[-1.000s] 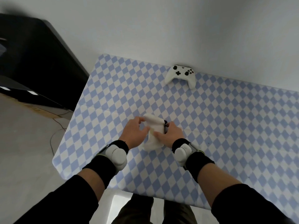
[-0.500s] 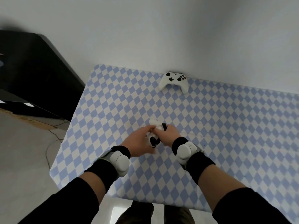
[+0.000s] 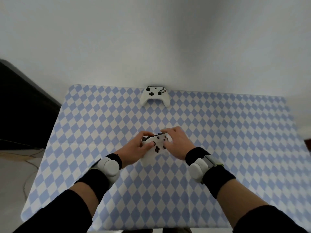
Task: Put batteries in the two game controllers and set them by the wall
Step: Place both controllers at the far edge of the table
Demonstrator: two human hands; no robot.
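A white game controller point(image 3: 155, 96) lies face up at the table's far edge, against the wall. A second white controller point(image 3: 157, 145) is face up near the middle of the blue-and-white checked table point(image 3: 227, 132). My left hand point(image 3: 136, 148) grips its left side with the thumb on top. My right hand point(image 3: 176, 143) holds its right side, fingers spread over the buttons. No batteries are visible.
A white wall point(image 3: 151, 39) rises right behind the table. A dark piece of furniture point(image 3: 20, 106) stands to the left, with bare floor point(image 3: 15, 174) and a thin cable below it. Both wrists wear white sensor bands.
The controller in my hands has been turned from back-up to face-up. My hands now hold it by both sides. The camera view has tilted upward, showing more wall.
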